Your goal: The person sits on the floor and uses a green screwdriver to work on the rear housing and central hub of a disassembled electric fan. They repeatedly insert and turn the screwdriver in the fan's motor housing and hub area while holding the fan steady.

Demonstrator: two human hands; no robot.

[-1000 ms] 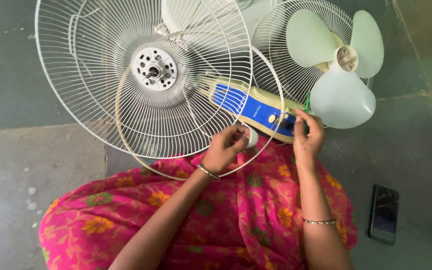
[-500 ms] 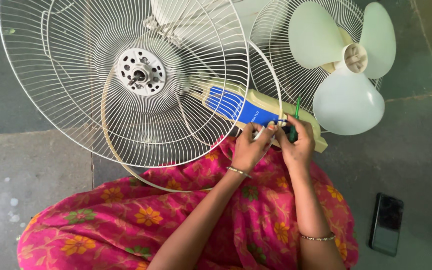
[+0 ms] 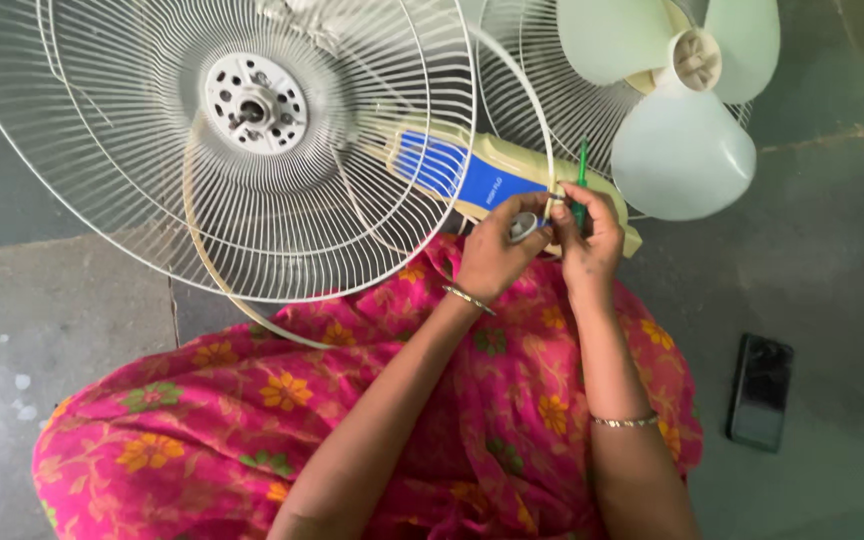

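A white wire fan guard point(image 3: 252, 150) lies across my lap with its round metal hub point(image 3: 255, 103) facing up. The fan's cream and blue body point(image 3: 472, 175) sticks out from under it. My left hand point(image 3: 497, 250) pinches a small round whitish part at the guard's thin rim ring point(image 3: 550, 150). My right hand point(image 3: 587, 235) grips a green-handled screwdriver point(image 3: 581, 175), upright, right beside the left hand and against the fan body.
A pale green three-blade fan propeller point(image 3: 677, 110) rests on a second wire guard point(image 3: 537, 70) at the upper right. A dark phone point(image 3: 760, 390) lies on the grey stone floor to my right. My pink flowered garment point(image 3: 352, 400) covers my lap.
My hands have come together at the guard's rim by the fan body, and the right hand's screwdriver now stands upright. The view has shifted, so the guard sits further left.
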